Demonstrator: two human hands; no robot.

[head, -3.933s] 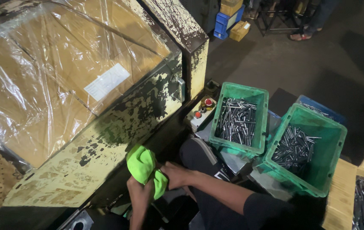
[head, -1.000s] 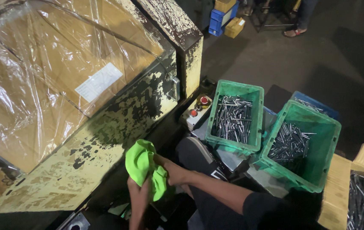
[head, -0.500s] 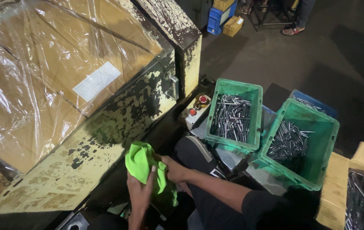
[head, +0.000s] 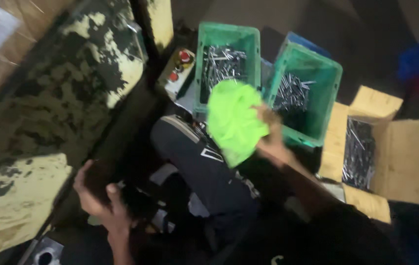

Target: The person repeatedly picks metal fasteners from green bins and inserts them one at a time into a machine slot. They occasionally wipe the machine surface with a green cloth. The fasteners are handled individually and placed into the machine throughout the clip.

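My right hand (head: 270, 135) grips a bright green cloth (head: 233, 120) and holds it up over my dark-trousered knee (head: 194, 157), just in front of two green crates of metal rods. My left hand (head: 99, 194) is low on the left, fingers curled against a dark part at the foot of a worn yellow machine (head: 47, 113); the blur hides whether it holds anything.
The left green crate (head: 226, 37) and the right green crate (head: 337, 73) hold metal rods. A cardboard box (head: 391, 147) at right holds more rods. A small control box with red buttons (head: 180, 66) sits beside the machine. The frame is motion-blurred.
The view has swung down and right. My right hand has carried the green cloth away from the machine's edge toward the crates. My left hand has let go of the cloth and dropped lower left.
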